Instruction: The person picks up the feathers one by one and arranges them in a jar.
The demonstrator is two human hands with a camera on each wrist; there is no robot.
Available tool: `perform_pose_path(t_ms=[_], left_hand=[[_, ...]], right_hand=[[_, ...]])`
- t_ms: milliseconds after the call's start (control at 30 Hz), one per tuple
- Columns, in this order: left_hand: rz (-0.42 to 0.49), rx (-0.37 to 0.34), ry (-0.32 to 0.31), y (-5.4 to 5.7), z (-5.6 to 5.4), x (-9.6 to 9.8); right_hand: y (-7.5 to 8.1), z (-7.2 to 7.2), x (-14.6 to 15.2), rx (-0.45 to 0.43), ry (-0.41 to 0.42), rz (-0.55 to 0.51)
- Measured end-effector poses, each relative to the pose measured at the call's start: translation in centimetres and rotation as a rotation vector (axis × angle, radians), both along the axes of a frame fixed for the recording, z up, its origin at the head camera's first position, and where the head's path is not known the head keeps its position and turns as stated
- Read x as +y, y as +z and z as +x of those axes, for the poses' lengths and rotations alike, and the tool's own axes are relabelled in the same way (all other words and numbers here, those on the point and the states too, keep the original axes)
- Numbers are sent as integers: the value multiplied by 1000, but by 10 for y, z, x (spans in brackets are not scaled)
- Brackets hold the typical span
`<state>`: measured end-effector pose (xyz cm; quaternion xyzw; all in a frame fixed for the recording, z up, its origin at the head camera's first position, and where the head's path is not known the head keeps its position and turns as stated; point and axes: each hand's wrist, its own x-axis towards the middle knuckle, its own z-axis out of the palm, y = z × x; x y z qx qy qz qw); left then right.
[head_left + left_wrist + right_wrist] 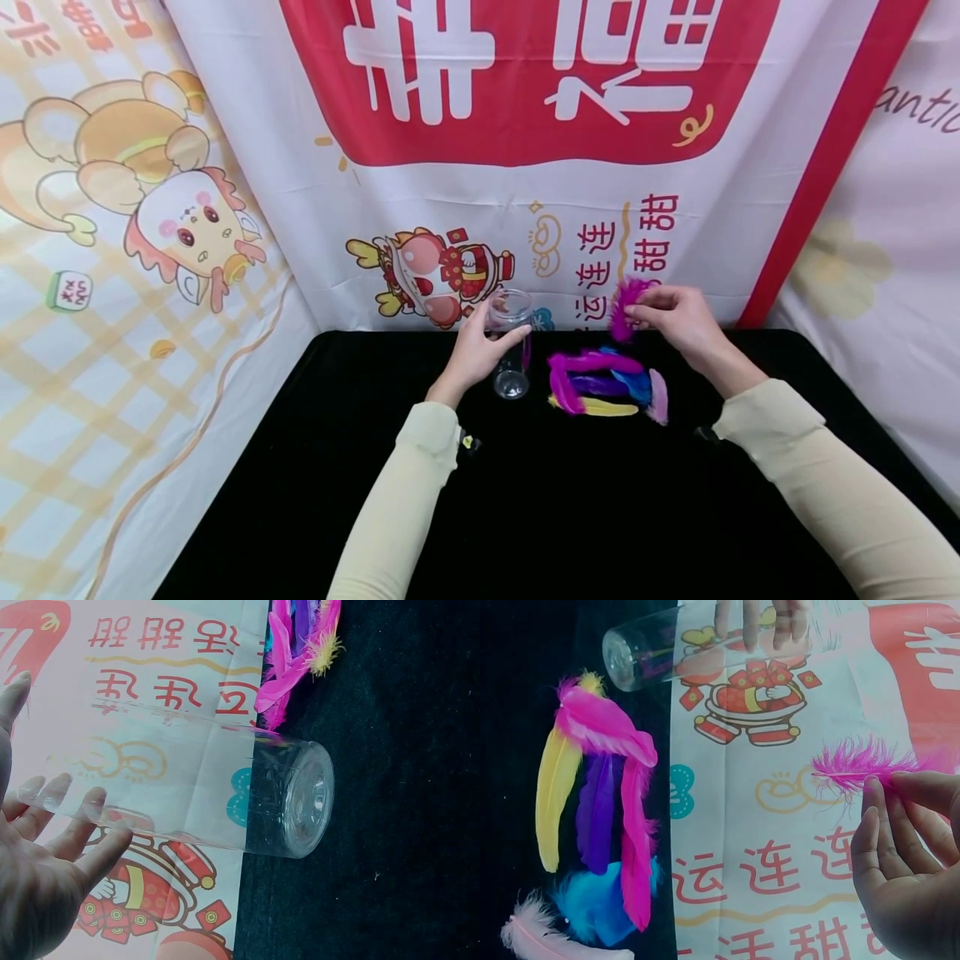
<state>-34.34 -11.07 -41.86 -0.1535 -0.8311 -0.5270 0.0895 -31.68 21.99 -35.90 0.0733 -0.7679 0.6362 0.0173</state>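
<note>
My left hand [480, 343] grips a clear, see-through plastic jar [512, 367] near its upper part, fingers and thumb around its sides. In the left wrist view the rounded base of the jar [307, 799] points toward the black cloth; whether it touches cannot be told. Between thumb and fingertips, my right hand [678, 321] pinches a fluffy magenta feather [624, 308], held up to the right of the jar. Below it lie loose feathers: magenta [604, 724], yellow [555, 802], purple [596, 814], blue [604, 900] and pale pink [566, 946].
A black cloth [540, 517] covers the table. Behind it hangs a white and red printed sheet [525, 183], close to both hands. Another patterned sheet [127, 375] hangs at the left. A small dark item with a yellow spot [468, 442] shows beside the left cuff.
</note>
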Motion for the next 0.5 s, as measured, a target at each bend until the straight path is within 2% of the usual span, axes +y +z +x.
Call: perform_pose_path(t_ms=[500], left_hand=[[0, -8, -3, 0, 0, 0]], right_hand=[[8, 2, -11, 50, -17, 89]])
